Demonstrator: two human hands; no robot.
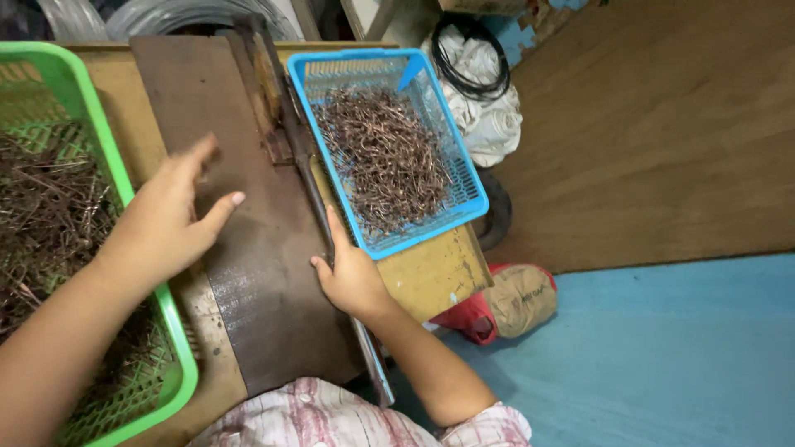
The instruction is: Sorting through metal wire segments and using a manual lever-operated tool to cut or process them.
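**Hands at the bench bar**

My right hand (352, 277) closes on the long metal bar (319, 211) that runs along the edge of the dark metal plate (265, 273). My left hand (170, 219) hovers open over that plate, fingers spread, holding nothing. Just right of the bar sits a blue basket (468, 194) of bent brown wire pieces (385, 157); at my left, a green basket (178, 352) holds straighter ones. Below the bench, on the blue floor, lies a tan sack with dark print (522, 298) against a red bag (472, 319). Farther back, a white bundle (489, 120) carries a black wire coil (472, 62).
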